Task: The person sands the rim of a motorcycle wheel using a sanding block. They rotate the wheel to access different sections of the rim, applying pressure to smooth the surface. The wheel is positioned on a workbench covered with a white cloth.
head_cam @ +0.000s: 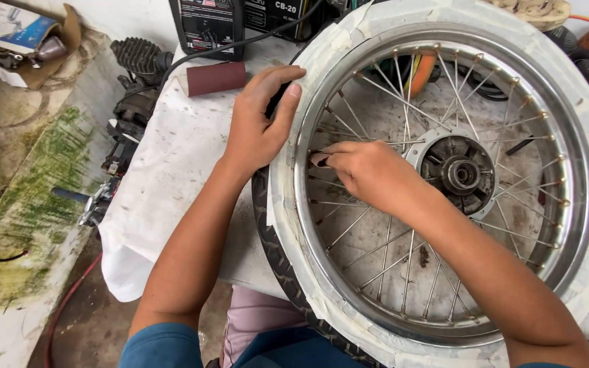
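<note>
A spoked motorcycle wheel [444, 320] lies flat on a cloth-covered table [172, 184], its black tyre [277, 252] wrapped in pale masking tape [284, 204]. My left hand [260, 123] rests on the taped tyre at the wheel's left side, fingers spread over the rim edge. My right hand [366, 170] reaches in among the spokes, fingertips pinched against the inside of the chrome rim at the left; what it pinches is too small to tell. The hub [461, 174] sits just right of that hand.
A roll of dark red sandpaper [214, 78] lies on the table behind my left hand. A black box-shaped machine [209, 27] with a cable stands at the back. Engine parts [131, 102] crowd the table's left edge, above a mossy concrete floor [28, 191].
</note>
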